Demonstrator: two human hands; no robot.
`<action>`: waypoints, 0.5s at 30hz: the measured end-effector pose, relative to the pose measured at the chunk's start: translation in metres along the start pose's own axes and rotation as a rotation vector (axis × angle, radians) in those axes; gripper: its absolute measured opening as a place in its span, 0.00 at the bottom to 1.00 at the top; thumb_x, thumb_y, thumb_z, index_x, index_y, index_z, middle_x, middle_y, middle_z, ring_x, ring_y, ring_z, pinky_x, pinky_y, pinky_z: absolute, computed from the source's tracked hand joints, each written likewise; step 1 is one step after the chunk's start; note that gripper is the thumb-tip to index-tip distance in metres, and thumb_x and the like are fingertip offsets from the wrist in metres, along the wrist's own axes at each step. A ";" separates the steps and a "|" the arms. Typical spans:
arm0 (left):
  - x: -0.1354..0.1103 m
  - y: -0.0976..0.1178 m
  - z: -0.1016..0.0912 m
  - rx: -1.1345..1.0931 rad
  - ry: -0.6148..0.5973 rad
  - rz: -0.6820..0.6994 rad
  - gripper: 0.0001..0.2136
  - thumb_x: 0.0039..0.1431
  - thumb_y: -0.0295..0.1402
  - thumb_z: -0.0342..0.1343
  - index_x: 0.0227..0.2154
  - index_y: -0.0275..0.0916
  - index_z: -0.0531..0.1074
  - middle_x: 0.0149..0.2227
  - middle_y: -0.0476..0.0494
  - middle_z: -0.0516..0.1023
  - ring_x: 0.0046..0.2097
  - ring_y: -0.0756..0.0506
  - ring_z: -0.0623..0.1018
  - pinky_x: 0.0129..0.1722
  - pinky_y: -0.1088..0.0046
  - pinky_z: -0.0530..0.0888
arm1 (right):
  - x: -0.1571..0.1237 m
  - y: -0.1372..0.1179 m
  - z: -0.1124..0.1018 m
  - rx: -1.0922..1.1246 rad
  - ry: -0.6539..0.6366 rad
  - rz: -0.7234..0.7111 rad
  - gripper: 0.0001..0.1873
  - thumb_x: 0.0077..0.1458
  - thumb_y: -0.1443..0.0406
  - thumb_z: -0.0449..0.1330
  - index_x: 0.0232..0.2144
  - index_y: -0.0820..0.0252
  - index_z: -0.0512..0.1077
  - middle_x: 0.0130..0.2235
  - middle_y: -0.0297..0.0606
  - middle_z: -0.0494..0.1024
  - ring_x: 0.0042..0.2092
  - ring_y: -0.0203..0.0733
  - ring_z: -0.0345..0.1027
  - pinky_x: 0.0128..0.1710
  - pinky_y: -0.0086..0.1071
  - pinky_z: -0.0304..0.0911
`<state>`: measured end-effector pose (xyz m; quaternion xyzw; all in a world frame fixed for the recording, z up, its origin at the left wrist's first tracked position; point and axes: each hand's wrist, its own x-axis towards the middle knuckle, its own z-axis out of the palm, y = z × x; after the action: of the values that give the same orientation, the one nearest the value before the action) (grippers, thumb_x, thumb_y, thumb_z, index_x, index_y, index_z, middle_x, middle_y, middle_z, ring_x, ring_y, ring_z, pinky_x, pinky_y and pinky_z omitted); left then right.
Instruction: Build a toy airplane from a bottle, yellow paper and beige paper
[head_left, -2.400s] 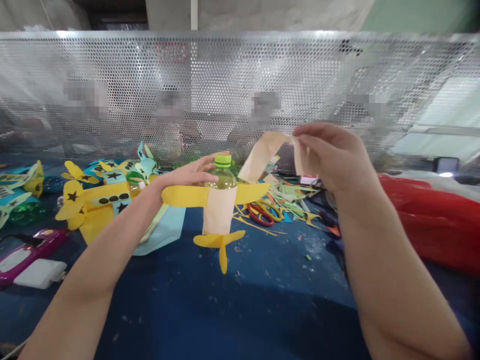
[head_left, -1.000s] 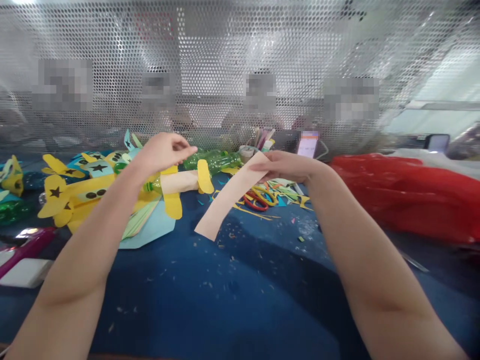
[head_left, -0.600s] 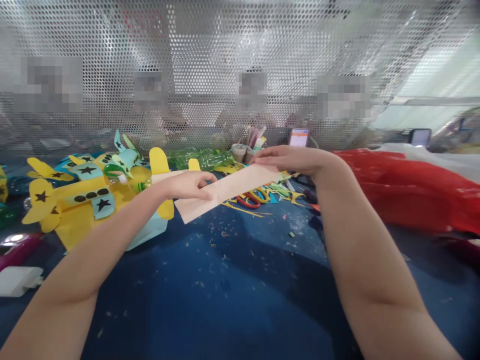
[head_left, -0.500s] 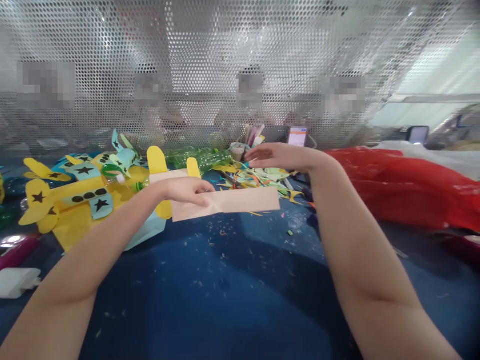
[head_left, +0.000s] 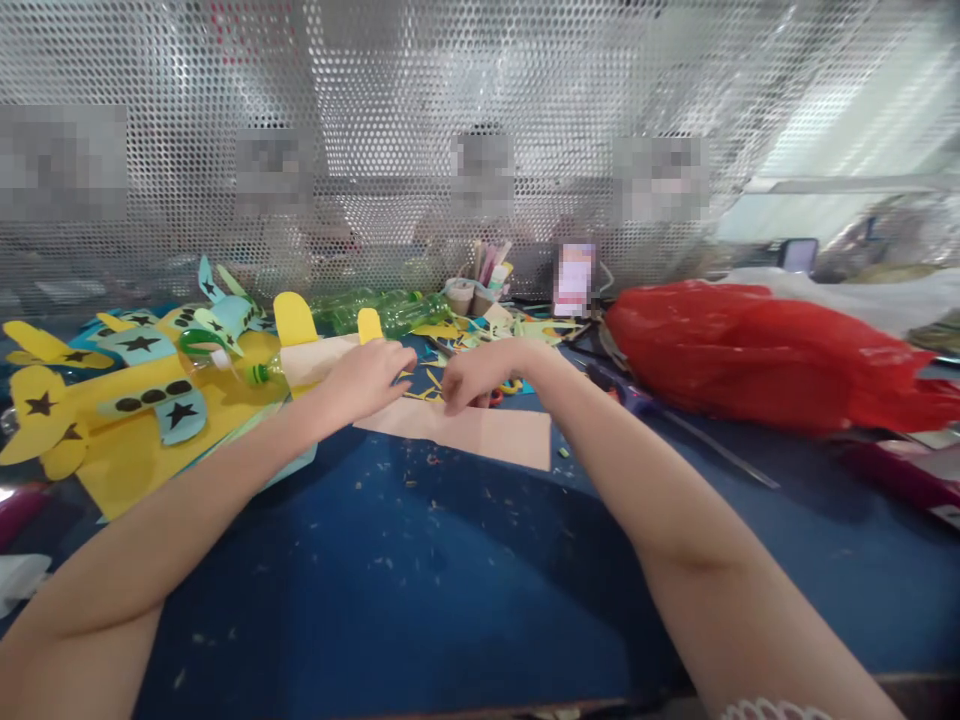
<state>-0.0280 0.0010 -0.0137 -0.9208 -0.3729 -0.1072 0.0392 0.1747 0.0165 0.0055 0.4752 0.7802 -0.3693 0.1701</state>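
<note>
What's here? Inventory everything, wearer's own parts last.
Paper strip: one, pale pink, centre.
Winged bottle: one, cream and yellow, left of centre.
Decorated planes: several, yellow-blue, left.
Bottles: several, green, far centre.
Scraps: many, multicoloured, beyond strip.
Mesh: one, silver, back.
People: about four, blurred, behind mesh.
Phones: two, pinkish and greyish, by mesh.
Plastic bundles: two, red and white, right.
Thin rod: one, silvery, right.
Charger: one, white, left edge.
Table: one, blue, beneath.
Left grip: one, bare, by strip.
Right grip: one, bare, by strip.

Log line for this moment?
left grip: by paper strip's left end | right grip: at strip's far edge | contact: unclear | bottle: lying on its side
</note>
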 end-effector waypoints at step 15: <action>-0.057 0.065 0.064 -0.154 -0.021 0.095 0.25 0.70 0.47 0.39 0.64 0.45 0.62 0.58 0.31 0.66 0.59 0.31 0.65 0.57 0.44 0.67 | -0.063 0.150 -0.055 -0.304 0.801 0.646 0.06 0.48 0.63 0.67 0.26 0.61 0.80 0.31 0.45 0.81 0.43 0.52 0.76 0.41 0.37 0.69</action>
<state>-0.0118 -0.0750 -0.0884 -0.9389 -0.3196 -0.1241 -0.0306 0.3405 0.0597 0.0193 0.7649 0.6427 0.0291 0.0312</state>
